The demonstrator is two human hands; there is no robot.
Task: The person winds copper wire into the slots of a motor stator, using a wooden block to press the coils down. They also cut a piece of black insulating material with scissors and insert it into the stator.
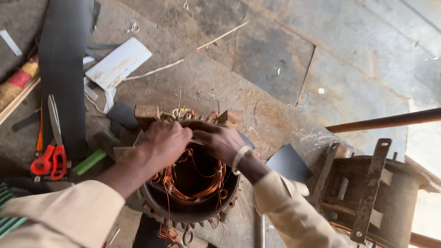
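Both hands, left and right, knuckles up, fingers curled on stator copper windings.

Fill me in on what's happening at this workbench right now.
A person works both hands at the far rim of a round motor stator housing whose copper wire coils show inside. The left hand and the right hand meet at the rim, fingers curled; what each grip holds is hidden. Red-handled scissors lie to the left beside a green tool handle. A second rusty housing sits to the right.
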